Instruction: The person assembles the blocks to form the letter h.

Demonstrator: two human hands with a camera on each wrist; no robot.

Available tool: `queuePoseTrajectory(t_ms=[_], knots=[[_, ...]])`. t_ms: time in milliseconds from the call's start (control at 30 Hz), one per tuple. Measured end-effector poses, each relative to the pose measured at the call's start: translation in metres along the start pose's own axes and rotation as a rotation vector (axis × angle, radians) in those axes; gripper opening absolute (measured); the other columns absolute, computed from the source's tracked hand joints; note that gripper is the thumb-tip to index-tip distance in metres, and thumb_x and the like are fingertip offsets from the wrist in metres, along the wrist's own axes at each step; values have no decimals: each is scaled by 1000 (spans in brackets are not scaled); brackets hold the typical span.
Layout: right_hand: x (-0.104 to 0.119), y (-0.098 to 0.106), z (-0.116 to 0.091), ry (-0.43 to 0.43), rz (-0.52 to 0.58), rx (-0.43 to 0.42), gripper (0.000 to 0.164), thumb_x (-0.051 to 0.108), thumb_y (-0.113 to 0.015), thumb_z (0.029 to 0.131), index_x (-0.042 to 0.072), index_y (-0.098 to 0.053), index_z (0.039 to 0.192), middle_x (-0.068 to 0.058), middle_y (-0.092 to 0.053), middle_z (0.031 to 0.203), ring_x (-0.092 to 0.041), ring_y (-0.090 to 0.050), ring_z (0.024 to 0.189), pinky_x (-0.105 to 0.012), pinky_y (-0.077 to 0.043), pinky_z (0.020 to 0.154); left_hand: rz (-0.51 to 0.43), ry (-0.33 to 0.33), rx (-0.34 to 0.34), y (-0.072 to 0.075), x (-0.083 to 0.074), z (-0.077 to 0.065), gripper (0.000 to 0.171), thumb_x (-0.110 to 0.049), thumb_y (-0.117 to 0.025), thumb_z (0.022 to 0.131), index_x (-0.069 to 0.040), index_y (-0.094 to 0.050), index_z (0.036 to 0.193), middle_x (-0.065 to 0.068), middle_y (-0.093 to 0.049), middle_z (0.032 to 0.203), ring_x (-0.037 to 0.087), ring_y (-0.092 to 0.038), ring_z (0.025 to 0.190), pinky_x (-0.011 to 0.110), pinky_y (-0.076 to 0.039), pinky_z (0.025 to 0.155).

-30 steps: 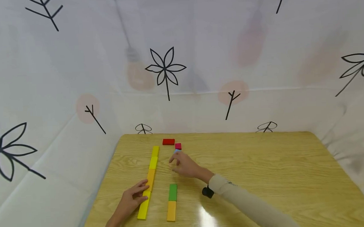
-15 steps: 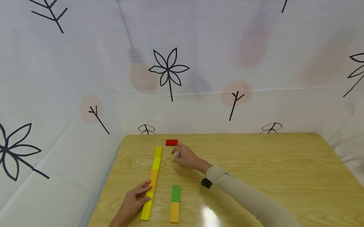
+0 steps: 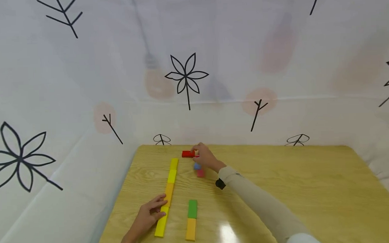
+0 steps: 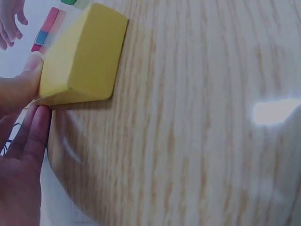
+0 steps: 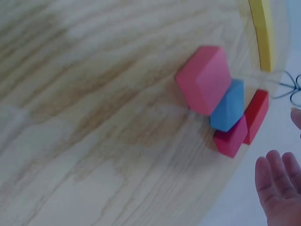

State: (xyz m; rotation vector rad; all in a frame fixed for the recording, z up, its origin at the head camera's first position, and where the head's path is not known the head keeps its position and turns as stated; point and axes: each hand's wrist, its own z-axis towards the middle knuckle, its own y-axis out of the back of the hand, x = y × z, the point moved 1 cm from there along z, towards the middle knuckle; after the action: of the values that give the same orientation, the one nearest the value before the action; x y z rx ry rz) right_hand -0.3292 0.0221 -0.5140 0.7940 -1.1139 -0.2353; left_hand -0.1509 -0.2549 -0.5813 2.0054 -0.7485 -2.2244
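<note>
My left hand [image 3: 147, 213] rests on a row of flat blocks, fingers on an orange block [image 3: 169, 190] and thumb on the yellow block [image 3: 162, 224] nearest me. In the left wrist view, its thumb touches the end of a yellow block [image 4: 80, 56]. My right hand [image 3: 206, 158] is at a cluster of blocks at the back, its fingertips overlapping the end of a red block [image 3: 187, 154]. Seen from the right wrist, the fingers are straight and hold nothing, beside a magenta block [image 5: 232, 136], a blue block [image 5: 228, 106] and a pinkish-red block [image 5: 204, 80].
A green block [image 3: 192, 208] and an orange block [image 3: 190, 229] stand end to end, right of the long row. Two more yellow blocks [image 3: 173, 170] form the row's far end. A patterned white cloth [image 3: 212, 78] hangs behind the wooden table [image 3: 280, 190].
My right hand has moved farther back toward the red block, uncovering the blue and pinkish-red blocks. My left hand has stayed on the row. The head view has shifted slightly.
</note>
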Motion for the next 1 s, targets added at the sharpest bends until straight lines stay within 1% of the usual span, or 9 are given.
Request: queuePoseTrajectory(t_ms=[100, 200, 233, 367, 500, 600, 733, 833, 1000], knots=[[-9, 1, 8, -49, 27, -33, 26, -1, -64, 87, -5, -62, 112, -24, -52, 111, -26, -50, 83, -38, -47, 70, -10, 6, 16, 0, 0, 0, 40, -9, -68, 86, -2, -61, 125, 14, -45, 142, 34, -40, 130, 26, -50, 87], [-15, -1, 15, -91, 45, -40, 28, 0, -64, 86, -5, -62, 114, -22, -53, 112, -27, -51, 86, -39, -48, 73, -9, 11, 14, 0, -1, -1, 40, -7, -68, 86, -1, -61, 125, 15, -45, 142, 34, -40, 130, 26, -50, 87], [-16, -2, 17, -98, 47, -35, 29, 0, -64, 86, -5, -62, 115, -21, -53, 112, -28, -51, 88, -40, -49, 75, -14, 21, 8, 0, -1, -1, 40, -6, -68, 86, -1, -61, 125, 14, -45, 142, 33, -40, 130, 26, -50, 87], [-20, -8, 24, -119, 53, -7, 33, 1, -65, 85, -7, -61, 117, -21, -54, 115, -34, -54, 96, -44, -49, 82, -5, 1, -5, 0, -1, -2, 40, -3, -68, 85, 0, -61, 124, 16, -45, 141, 35, -43, 127, 27, -51, 85], [-26, -17, 27, -151, 22, 14, 36, 0, -69, 82, -8, -61, 117, -20, -56, 115, -34, -56, 100, -44, -49, 86, -12, 11, 3, 0, 0, 0, 40, -5, -68, 86, -1, -61, 125, 13, -45, 142, 32, -42, 128, 27, -50, 87], [-34, -20, 24, -186, 20, 17, 37, -2, -68, 80, -7, -62, 116, -18, -59, 113, -29, -57, 97, -39, -50, 83, -21, 25, 14, -3, 1, 2, 40, -7, -67, 87, -2, -60, 126, 12, -44, 143, 31, -41, 130, 25, -49, 88], [-38, -25, 25, -190, 32, -26, 32, -6, -64, 78, -7, -64, 110, -16, -63, 106, -26, -60, 90, -37, -51, 78, -21, 42, 17, -2, 1, 2, 40, -9, -67, 87, -3, -61, 126, 9, -44, 143, 30, -39, 131, 23, -48, 89], [-38, -31, 26, -181, -7, -66, 26, -6, -66, 78, -5, -66, 104, -15, -65, 100, -25, -60, 86, -38, -51, 76, -21, 49, 15, -2, 2, 2, 40, -9, -67, 87, -4, -61, 126, 7, -44, 143, 28, -38, 132, 22, -47, 90], [-32, -38, 28, -172, -114, -86, 18, -1, -71, 79, -1, -65, 95, -12, -65, 90, -25, -58, 79, -38, -50, 72, -18, 40, 3, -1, 4, 1, 40, -9, -68, 86, -3, -62, 125, 7, -45, 143, 28, -38, 132, 22, -47, 90]])
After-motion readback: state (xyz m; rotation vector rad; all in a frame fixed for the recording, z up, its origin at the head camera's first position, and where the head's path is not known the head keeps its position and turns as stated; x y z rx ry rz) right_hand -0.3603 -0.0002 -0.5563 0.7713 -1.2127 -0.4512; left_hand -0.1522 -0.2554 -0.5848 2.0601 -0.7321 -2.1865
